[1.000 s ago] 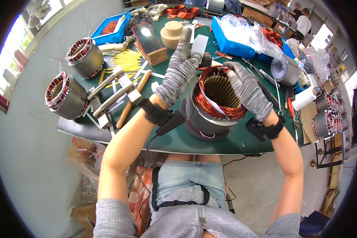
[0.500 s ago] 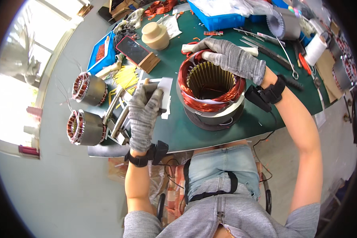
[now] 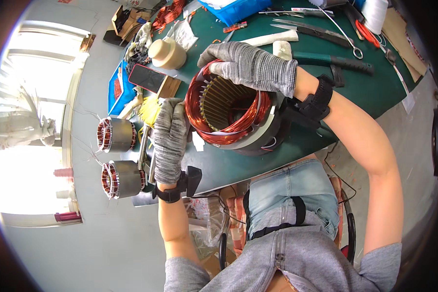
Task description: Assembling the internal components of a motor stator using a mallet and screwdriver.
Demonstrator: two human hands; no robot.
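A person in grey knit gloves and black wristbands sits at a green table [image 3: 374, 92], seen from above. A large motor stator [image 3: 231, 114], a steel ring packed with copper windings, sits near the table's front edge, tipped so its open bore faces the camera. The right hand [image 3: 253, 65] lies over the stator's far rim, fingers curled down onto the copper coils, gripping it. The left hand [image 3: 170, 138] is pressed flat against the stator's left side, fingers together and pointing up; whether it grasps anything cannot be told. Two smaller stators [image 3: 117, 158] stand at the table's left end, well apart from the hands. Behind the big stator lie a phone [image 3: 147, 78] on a wooden block, a cream tape roll [image 3: 167, 53], a blue tray [image 3: 236, 9], scissors [image 3: 326, 31] and a green-handled tool [image 3: 333, 61]
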